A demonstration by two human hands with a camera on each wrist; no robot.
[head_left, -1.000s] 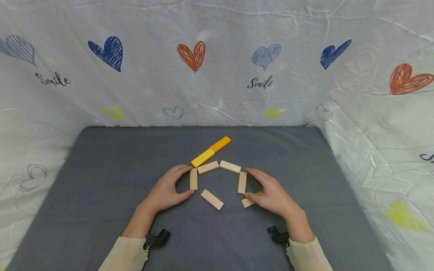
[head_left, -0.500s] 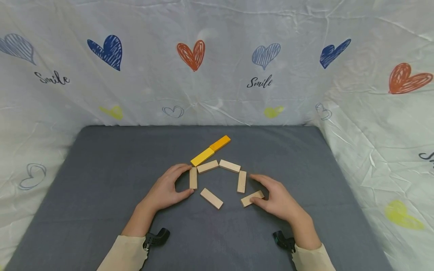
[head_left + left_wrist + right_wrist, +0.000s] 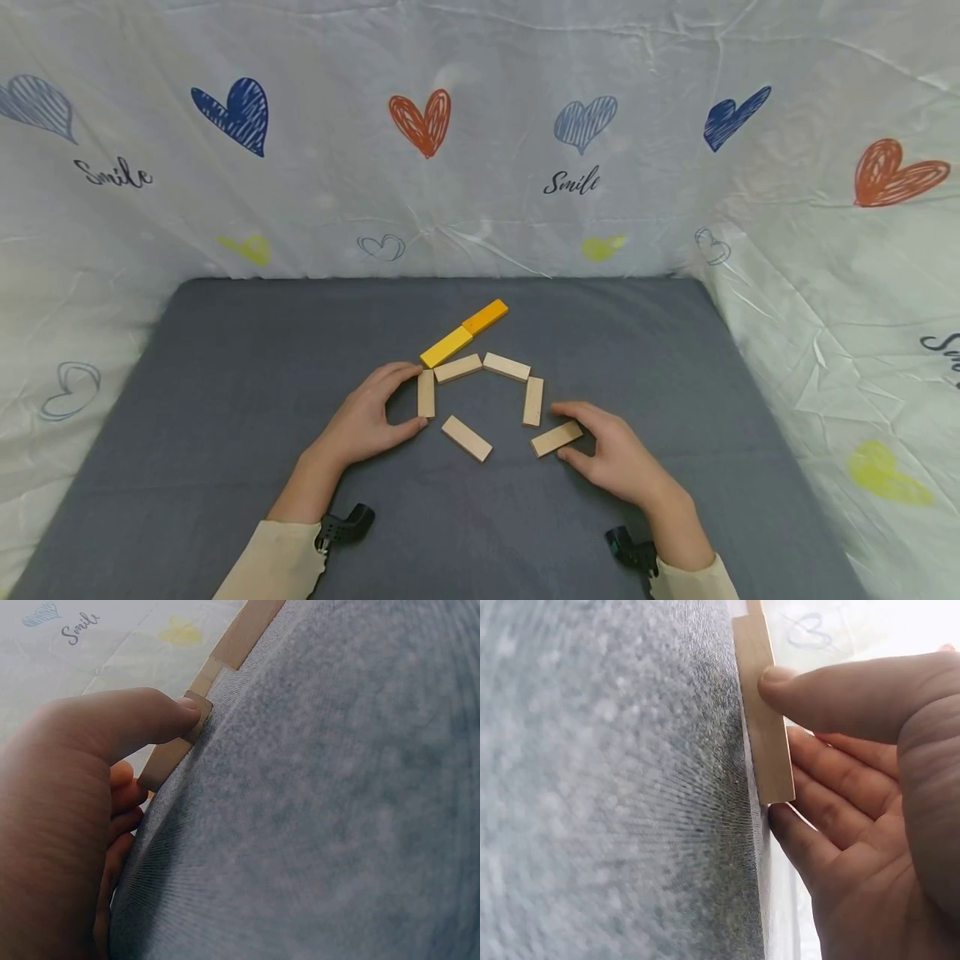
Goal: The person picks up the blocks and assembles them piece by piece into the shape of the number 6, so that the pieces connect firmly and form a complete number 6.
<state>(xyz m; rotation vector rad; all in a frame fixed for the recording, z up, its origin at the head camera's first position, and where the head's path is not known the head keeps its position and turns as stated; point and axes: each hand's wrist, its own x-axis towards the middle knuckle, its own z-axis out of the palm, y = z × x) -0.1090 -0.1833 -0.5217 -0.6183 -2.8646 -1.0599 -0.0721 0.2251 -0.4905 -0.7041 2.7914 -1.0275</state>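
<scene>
In the head view my left hand (image 3: 372,414) holds an upright-lying plain wooden block (image 3: 426,393) at the left of an arc of blocks, forefinger at its far end and thumb at its near end. Its thumb (image 3: 161,716) shows against the wood in the left wrist view. My right hand (image 3: 617,450) is around a slanted wooden block (image 3: 557,439) at the lower right. The thumb touches that block's near side, while the index fingertip reaches beyond its far side. In the right wrist view the thumb lies on the block (image 3: 765,720), with the other fingers behind.
Three plain blocks (image 3: 458,368), (image 3: 507,367), (image 3: 532,402) continue the arc. Another block (image 3: 467,438) lies slanted inside it. A yellow block (image 3: 446,347) and an orange block (image 3: 485,317) form a diagonal line behind. Grey cloth (image 3: 300,333) covers the table.
My right hand has drawn back from the arc's right-hand upright block and moved down and right to the slanted block, which it partly covered before. The left hand stays put.
</scene>
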